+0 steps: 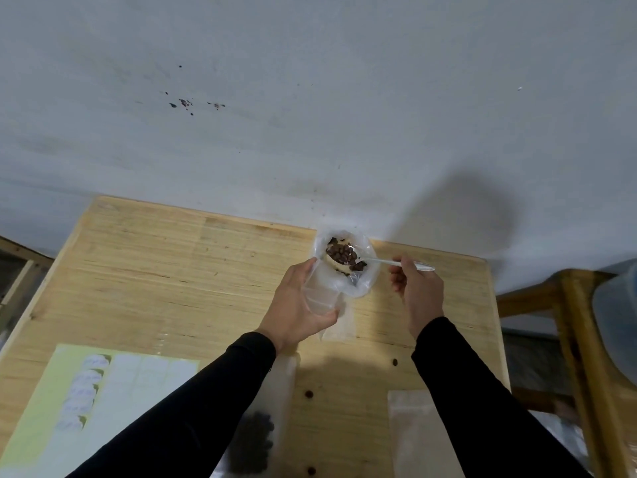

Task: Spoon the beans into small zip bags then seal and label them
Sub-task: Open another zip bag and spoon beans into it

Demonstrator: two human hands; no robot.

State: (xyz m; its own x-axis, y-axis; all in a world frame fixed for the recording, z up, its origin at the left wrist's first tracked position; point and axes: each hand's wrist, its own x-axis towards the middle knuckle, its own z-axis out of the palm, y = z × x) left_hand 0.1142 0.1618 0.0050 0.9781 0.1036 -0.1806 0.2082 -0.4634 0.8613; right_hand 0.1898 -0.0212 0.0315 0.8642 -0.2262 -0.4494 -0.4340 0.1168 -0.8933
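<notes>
My left hand (297,301) has its grip curled round a small zip bag (327,298), holding the mouth up beside the supply bag (358,270). Just right of that, my right hand (417,288) pinches the spoon (396,262), bowl down among the beans (341,254) for a scoop, I judge. Labels (86,391) wait on the surface (172,253), nearer me.

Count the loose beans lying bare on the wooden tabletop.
4 visible. One dark loose bean right of centre, beside the right sleeve; one below centre; two by the bottom edge. The black sleeves may hide others.
</notes>
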